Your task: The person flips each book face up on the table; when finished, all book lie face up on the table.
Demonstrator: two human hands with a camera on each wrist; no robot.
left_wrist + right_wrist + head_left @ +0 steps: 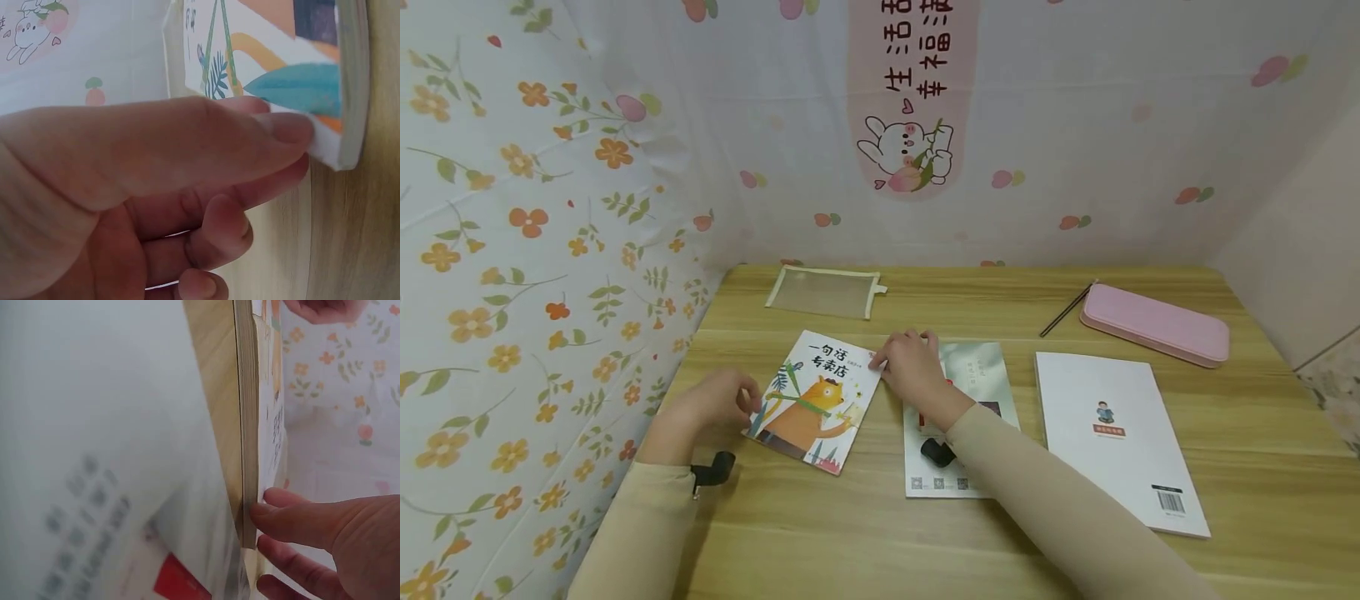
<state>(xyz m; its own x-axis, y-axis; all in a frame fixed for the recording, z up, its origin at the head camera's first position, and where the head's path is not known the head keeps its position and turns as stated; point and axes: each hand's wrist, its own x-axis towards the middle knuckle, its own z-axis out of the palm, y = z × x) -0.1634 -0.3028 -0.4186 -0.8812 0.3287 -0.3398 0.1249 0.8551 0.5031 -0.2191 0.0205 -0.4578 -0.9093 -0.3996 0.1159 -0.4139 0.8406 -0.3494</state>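
A thin picture book (816,400) with an orange cartoon animal on its white cover lies tilted on the table. My right hand (919,371) pinches its upper right corner; in the right wrist view the thumb (294,520) meets the page edges, fingers around the corner. At the book's lower left side is my left hand (718,404), fingers loosely bent. Its thumb (275,131) overlaps the cover's edge in the left wrist view. Under my right forearm lies a pale green book (977,367), partly hidden by wrist and sleeve.
To the right lies a white book (1108,458), back cover up. A pink pencil case (1156,323) sits behind it, beside two thin dark sticks (1066,310). A mesh zip pouch (823,292) lies at the back left. Floral cloth (550,250) borders the table's left side.
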